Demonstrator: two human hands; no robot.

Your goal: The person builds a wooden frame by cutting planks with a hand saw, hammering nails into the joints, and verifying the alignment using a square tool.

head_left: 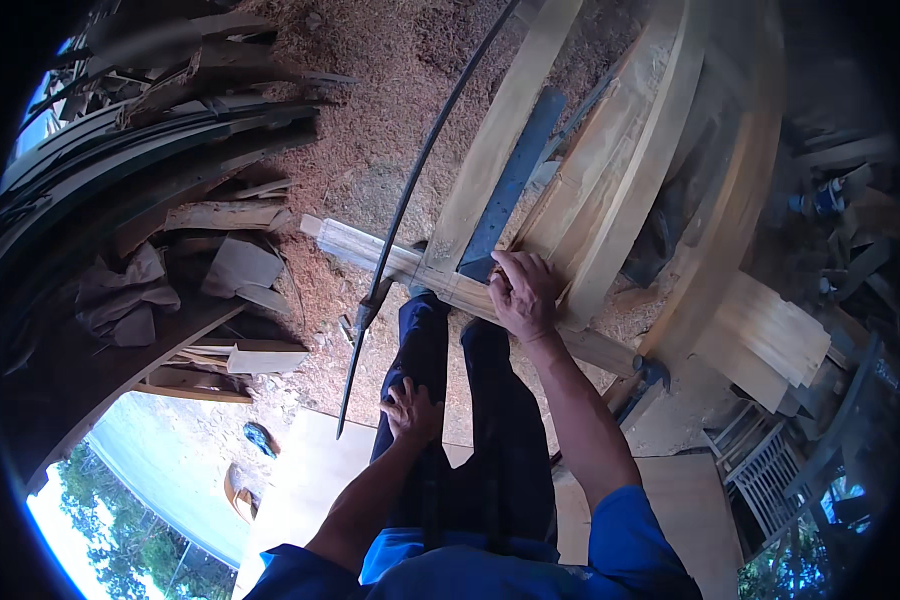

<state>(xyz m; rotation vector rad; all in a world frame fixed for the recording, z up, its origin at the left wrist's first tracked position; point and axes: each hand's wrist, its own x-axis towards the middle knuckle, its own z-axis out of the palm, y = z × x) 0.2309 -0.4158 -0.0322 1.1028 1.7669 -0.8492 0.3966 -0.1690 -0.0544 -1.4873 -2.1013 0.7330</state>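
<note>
My left hand (411, 411) rests on my left thigh, its fingers spread and holding nothing. My right hand (526, 292) lies on a crosswise wooden plank (450, 287), fingers curled near its upper edge. Anything small in those fingers is hidden. Just ahead of the hand, a dark flat metal-like bar (515, 180) runs away between long pale boards. A long black bar clamp (406, 195) crosses the plank's left part at a slant. Pencil-like lines mark the plank. A hammer (653, 373) lies by the plank's right end.
Long pale boards (630, 190) stretch away ahead on the right. Stacked timber and offcuts (170, 150) crowd the left, with sawdust (360, 110) over the ground. Short boards (765, 325) and a slatted plastic crate (767, 475) are at the right. Plywood (315, 490) lies near my legs.
</note>
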